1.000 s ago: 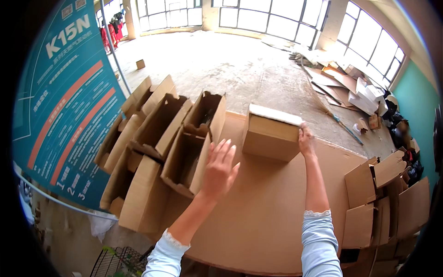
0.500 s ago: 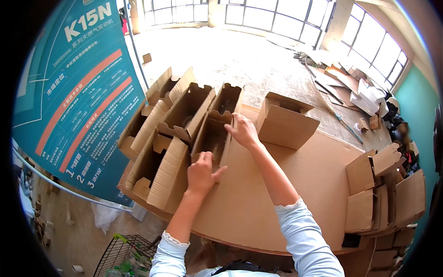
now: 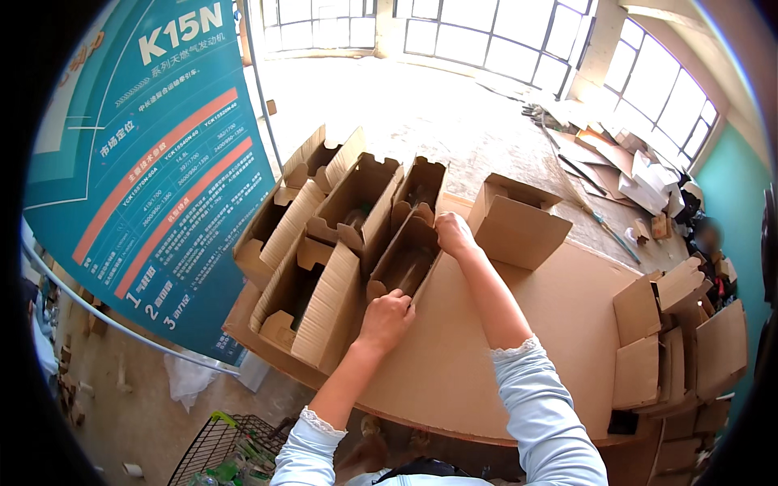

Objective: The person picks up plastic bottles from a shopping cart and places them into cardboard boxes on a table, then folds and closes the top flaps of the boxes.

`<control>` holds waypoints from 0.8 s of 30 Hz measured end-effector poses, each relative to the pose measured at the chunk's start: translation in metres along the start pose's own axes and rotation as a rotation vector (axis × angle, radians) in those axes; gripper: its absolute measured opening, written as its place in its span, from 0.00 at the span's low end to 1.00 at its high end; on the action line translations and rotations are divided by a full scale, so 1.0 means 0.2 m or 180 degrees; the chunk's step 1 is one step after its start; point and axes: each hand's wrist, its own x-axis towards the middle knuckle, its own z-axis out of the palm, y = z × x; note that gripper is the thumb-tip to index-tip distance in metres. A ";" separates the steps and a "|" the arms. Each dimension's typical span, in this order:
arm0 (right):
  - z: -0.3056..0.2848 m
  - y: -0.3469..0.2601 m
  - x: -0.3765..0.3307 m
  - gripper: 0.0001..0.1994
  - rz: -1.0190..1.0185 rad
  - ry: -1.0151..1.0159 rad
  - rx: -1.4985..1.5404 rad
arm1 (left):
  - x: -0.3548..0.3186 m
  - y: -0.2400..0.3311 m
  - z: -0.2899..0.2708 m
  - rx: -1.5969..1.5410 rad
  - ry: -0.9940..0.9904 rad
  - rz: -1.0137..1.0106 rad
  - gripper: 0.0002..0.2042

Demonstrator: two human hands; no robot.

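In the head view, the held box [image 3: 411, 257], a long brown carton with its top open, stands on the cardboard-covered worktop [image 3: 494, 348], at the right edge of a close cluster. The left hand [image 3: 387, 322] has its fingers bent over the near end of the held box, seeming to pinch the rim; the right hand [image 3: 455, 233] is curled on its far right corner. Something clear shows inside, too dim to make out. As far as shaping goes, the held box is unfolded and upright, as are the far box [image 3: 419, 182] directly beyond it, the middle box [image 3: 356, 198] to its left and the ribbed box [image 3: 324, 304] nearer on that side; none of the four is closed on top. A separate box [image 3: 523, 231] stands right of the held box, just past the right hand, limiting room there, while the cluster crowds its left. Well to its right lie folded cartons [image 3: 681, 344]; a tall teal banner [image 3: 174, 211] rises left of it, and a wire basket [image 3: 219, 449] sits below, toward the person.
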 end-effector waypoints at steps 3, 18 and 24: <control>-0.07 0.06 -0.19 0.05 -0.0079 -0.0031 -0.0257 | -0.06 0.02 -0.05 -0.0099 -0.0275 0.0255 0.08; -0.51 -0.15 -1.57 0.08 0.1323 0.0106 -0.0241 | -0.41 0.19 -0.18 -0.0953 -0.1597 0.1467 0.07; -0.63 -0.41 -1.91 0.06 0.1929 0.0046 0.0139 | -0.54 0.25 -0.23 -0.0811 -0.1762 0.1654 0.06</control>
